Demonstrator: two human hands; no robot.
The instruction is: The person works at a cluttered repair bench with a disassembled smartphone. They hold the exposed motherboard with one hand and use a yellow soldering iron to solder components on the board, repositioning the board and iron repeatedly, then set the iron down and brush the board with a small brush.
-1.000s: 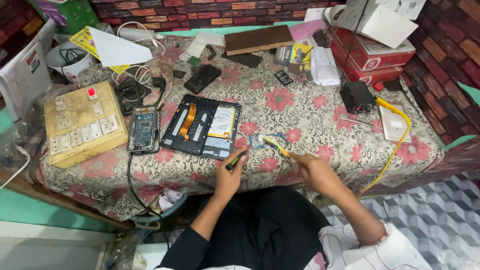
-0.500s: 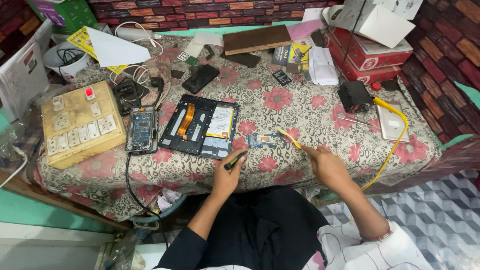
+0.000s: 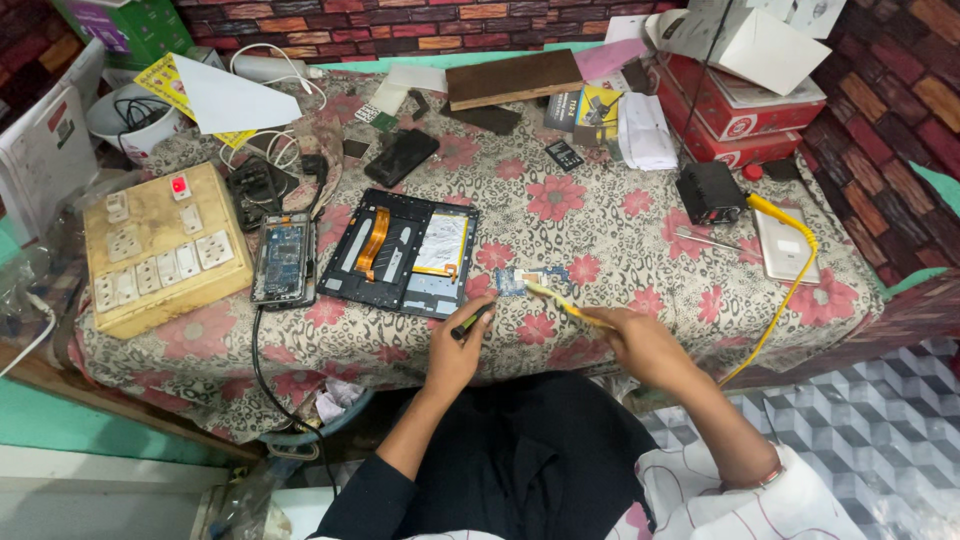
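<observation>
My left hand (image 3: pixel 458 352) rests at the table's front edge and grips a short dark tool with a green tip (image 3: pixel 472 321). My right hand (image 3: pixel 645 345) holds a yellow soldering iron (image 3: pixel 562 303) whose tip points left at a small blue circuit board (image 3: pixel 522 281) lying on the floral cloth. A yellow cable (image 3: pixel 790 285) runs from the iron to a black soldering station (image 3: pixel 708 192). Left of the board lies an opened tablet (image 3: pixel 402 252) with an orange ribbon and a yellow-edged battery showing.
An opened phone (image 3: pixel 284 258) and a wooden switchboard box (image 3: pixel 160 245) lie at the left. Farther back are a black phone (image 3: pixel 402 156), a wooden plank (image 3: pixel 514 78), red boxes (image 3: pixel 740 110) and a white cloth (image 3: pixel 646 132). A pale phone (image 3: pixel 780 245) lies at the right.
My right hand has shifted slightly along the table's front edge, and the iron's tip now lies at the blue board. My left hand has barely moved.
</observation>
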